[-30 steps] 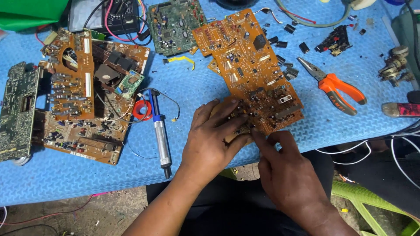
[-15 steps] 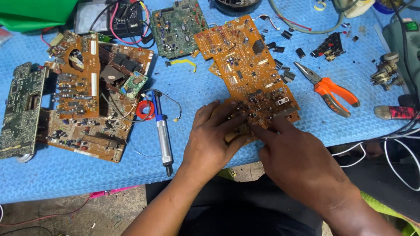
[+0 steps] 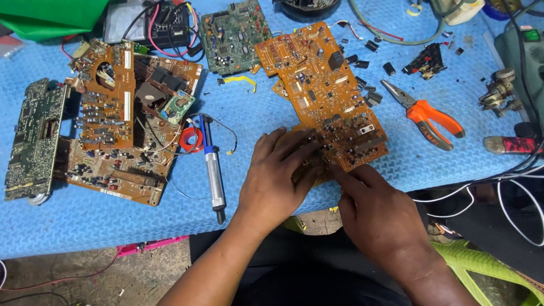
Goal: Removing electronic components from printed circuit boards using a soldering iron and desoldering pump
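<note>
**Orange circuit board under both hands at the desk edge**

Orange circuit board (image 3: 323, 96) lies slanted on the blue desk (image 3: 113, 226), its far corner pointing to the back and its near end close to the front edge. It is long and narrow, with white markings, small dark parts and a black square piece near the upper middle. A second orange layer shows just under its left side.

The left hand (image 3: 277, 175) lies flat over the near-left corner of the board, fingers spread a little and bent, the tips pressing on the parts. The right hand (image 3: 377, 212) comes from below; its fingers touch the near edge of the board, but I cannot tell if they pinch something, because the tips are hidden against the other hand.

Left of the hands lies a blue desoldering pump (image 3: 212, 167), and beside it a pile of brown boards (image 3: 122, 124). To the right, well apart, are orange-handled pliers (image 3: 425, 116).

Compared with half a second before, the hands stay at the same corner of the board. The right hand has pulled slightly toward the person, so its fingers cover less of the board.
</note>
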